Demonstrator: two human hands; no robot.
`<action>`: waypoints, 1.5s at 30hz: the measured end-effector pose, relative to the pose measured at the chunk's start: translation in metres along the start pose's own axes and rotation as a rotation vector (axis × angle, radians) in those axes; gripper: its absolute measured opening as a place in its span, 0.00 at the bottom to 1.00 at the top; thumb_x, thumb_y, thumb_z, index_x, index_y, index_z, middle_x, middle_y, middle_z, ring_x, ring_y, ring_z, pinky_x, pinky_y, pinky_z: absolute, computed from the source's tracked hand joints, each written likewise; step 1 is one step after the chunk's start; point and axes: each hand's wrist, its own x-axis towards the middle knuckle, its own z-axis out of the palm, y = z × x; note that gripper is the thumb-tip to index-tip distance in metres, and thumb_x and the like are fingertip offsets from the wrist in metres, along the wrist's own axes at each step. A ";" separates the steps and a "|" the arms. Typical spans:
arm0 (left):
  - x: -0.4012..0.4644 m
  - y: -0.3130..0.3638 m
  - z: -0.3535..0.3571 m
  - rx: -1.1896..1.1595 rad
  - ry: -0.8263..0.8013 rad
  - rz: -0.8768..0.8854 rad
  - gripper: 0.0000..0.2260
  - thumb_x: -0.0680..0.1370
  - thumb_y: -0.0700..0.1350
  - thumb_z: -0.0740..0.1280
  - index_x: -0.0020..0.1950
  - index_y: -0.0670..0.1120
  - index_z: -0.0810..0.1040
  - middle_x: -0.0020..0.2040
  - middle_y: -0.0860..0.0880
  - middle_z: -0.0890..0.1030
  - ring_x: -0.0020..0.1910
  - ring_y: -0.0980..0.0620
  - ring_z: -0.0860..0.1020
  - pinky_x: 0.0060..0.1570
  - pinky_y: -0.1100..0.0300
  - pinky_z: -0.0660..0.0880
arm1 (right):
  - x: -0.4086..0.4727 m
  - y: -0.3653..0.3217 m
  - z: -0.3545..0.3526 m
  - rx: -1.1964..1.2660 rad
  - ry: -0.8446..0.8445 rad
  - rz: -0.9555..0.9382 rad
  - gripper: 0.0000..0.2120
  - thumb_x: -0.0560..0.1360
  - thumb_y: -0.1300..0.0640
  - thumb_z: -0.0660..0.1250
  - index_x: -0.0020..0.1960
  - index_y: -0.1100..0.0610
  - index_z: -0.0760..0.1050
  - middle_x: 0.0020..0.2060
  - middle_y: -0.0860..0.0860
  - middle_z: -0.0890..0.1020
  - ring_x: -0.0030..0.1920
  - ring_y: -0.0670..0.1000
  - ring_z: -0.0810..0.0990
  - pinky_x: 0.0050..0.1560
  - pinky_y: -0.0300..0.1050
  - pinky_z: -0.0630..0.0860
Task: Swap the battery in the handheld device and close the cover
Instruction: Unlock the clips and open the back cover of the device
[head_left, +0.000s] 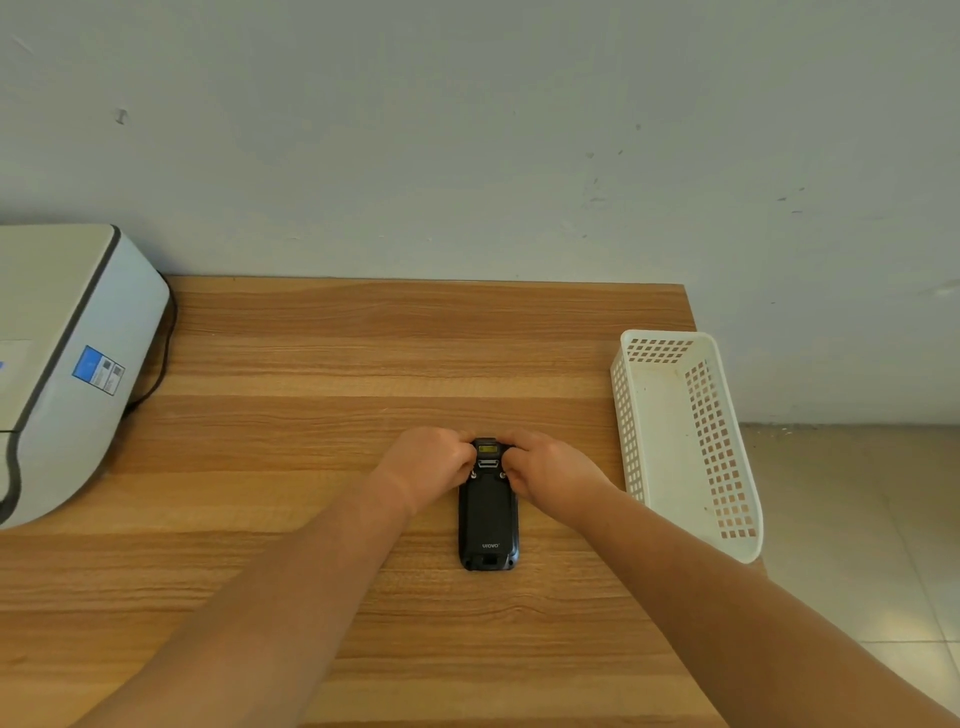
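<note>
Head view, looking down on a wooden table (311, 364) set against a pale wall. The black handheld device (488, 519) lies face down, back cover (487, 512) upward, toward the right half of the table and nearer its front edge than its far edge, its long axis running front to back. Your left hand (428, 465) grasps the far end of the device from the left, and your right hand (550, 470) grasps the same end from the right; the fingers of both curl tightly around the narrow top section, where a small metal latch (487, 463) and two screws show between them. The cover appears seated on the body; whether it is locked cannot be told. A white perforated plastic basket (727, 467) stands along the right edge of the table, well apart from the device. A white printer (78, 338) with a blue label occupies the far left corner.
</note>
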 end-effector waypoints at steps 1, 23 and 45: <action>-0.002 0.000 0.000 -0.033 0.003 -0.017 0.11 0.82 0.47 0.61 0.55 0.46 0.82 0.60 0.50 0.81 0.52 0.50 0.80 0.50 0.55 0.77 | 0.000 0.000 -0.001 -0.005 -0.008 0.001 0.13 0.81 0.57 0.59 0.60 0.61 0.78 0.70 0.54 0.71 0.63 0.55 0.75 0.60 0.47 0.73; -0.007 0.005 -0.001 -0.235 -0.129 -0.166 0.19 0.78 0.50 0.68 0.69 0.48 0.76 0.78 0.56 0.61 0.72 0.51 0.67 0.68 0.54 0.68 | 0.008 0.000 0.003 -0.076 0.066 -0.052 0.09 0.80 0.57 0.61 0.54 0.60 0.78 0.52 0.54 0.80 0.50 0.55 0.80 0.48 0.46 0.77; -0.031 0.022 0.012 -0.447 -0.014 -0.368 0.32 0.76 0.53 0.70 0.78 0.52 0.62 0.79 0.58 0.56 0.77 0.54 0.59 0.73 0.54 0.60 | -0.014 -0.049 0.033 0.841 0.375 0.852 0.06 0.76 0.62 0.69 0.52 0.56 0.82 0.52 0.45 0.77 0.50 0.44 0.75 0.40 0.27 0.68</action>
